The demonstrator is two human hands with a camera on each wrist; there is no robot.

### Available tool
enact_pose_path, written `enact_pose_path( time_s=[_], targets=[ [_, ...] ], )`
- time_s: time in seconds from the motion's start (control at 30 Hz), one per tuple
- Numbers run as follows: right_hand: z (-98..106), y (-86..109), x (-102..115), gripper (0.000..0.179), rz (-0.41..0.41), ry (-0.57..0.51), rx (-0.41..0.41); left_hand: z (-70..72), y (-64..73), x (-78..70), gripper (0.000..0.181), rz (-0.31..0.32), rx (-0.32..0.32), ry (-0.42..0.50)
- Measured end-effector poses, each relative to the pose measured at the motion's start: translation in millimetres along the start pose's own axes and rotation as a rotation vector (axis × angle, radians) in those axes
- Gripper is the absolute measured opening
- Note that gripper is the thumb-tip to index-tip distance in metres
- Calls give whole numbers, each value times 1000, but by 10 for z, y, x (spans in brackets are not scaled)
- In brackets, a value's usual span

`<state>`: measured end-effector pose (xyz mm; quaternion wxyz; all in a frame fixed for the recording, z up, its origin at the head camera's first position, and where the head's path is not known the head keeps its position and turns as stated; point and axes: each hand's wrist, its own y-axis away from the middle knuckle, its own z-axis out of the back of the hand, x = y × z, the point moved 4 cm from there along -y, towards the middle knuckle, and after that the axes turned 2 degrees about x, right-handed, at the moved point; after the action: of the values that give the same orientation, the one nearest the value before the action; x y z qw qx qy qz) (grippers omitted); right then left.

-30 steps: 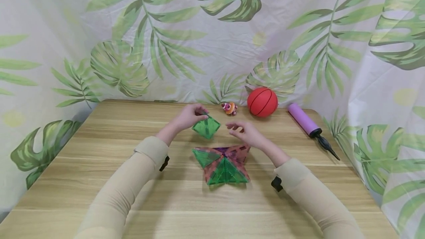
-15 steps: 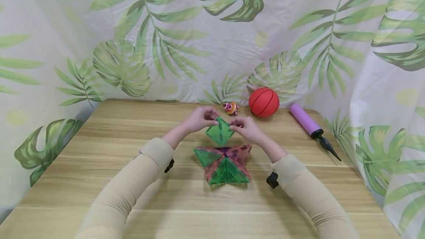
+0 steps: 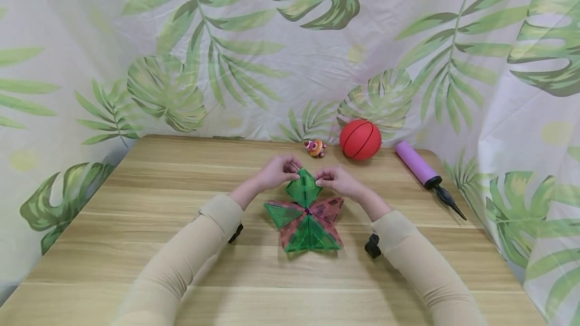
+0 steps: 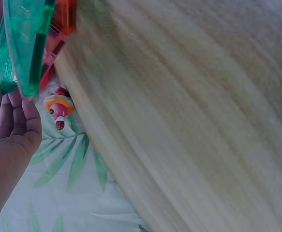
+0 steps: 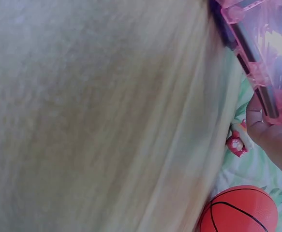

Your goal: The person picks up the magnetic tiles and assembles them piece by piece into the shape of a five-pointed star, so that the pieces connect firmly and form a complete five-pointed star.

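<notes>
A green see-through magnetic tile piece point(image 3: 304, 189), made of joined triangles, stands at the far side of a star-shaped magnetic tile build point(image 3: 309, 235) with red, green and purple parts. My left hand point(image 3: 278, 173) pinches its upper left edge between thumb and fingers. On the opposite edge, my right hand point(image 3: 339, 181) pinches it too. The lower tip of the piece overlaps the middle of the star. In the left wrist view, my left hand point(image 4: 15, 130) is at the green tile's end; in the right wrist view, a pink point of the star point(image 5: 269, 58) partly hides my right hand point(image 5: 271, 130).
Behind the hands, near the table's back edge, are a small pink and orange toy figure point(image 3: 315, 148) and a red ball with black lines point(image 3: 360, 140). A purple hand pump point(image 3: 419, 167) with a black nozzle lies at the right. A leaf-print cloth point(image 3: 254, 64) hangs behind the wooden table point(image 3: 181, 175).
The left hand has brought the green tile piece right and toward the star. The right hand has come in and taken hold of its other edge; both have lowered it against the star.
</notes>
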<state>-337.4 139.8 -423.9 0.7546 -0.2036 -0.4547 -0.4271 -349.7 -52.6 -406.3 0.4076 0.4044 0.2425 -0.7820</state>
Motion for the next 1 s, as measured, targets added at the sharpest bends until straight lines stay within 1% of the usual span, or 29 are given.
enact_pose_path(
  time_s=[0.1,0.2,0.33,0.5,0.57,0.77,0.9,1.0],
  targets=[
    [-18,-22,-32,20,-28,0,14,-18,-14,42,22,14,-3,18],
    [-50,-61,-67,21,-70,7,42,-40,-32,89,22,44,1,37],
    [-103,-120,-100,22,-120,11,82,-69,-54,148,23,66,9,44],
    [-138,-156,-121,19,-139,19,103,-114,-61,223,23,95,32,52],
    [-145,-158,-124,18,-142,30,111,-131,-51,243,24,110,43,52],
    [-151,-168,-120,18,-123,109,123,-171,-2,273,24,151,71,55],
    [-129,-149,-116,22,-111,116,113,-158,3,269,26,137,64,34],
    [-56,-97,-82,28,-69,106,88,-82,17,206,29,109,44,6]
  ],
)
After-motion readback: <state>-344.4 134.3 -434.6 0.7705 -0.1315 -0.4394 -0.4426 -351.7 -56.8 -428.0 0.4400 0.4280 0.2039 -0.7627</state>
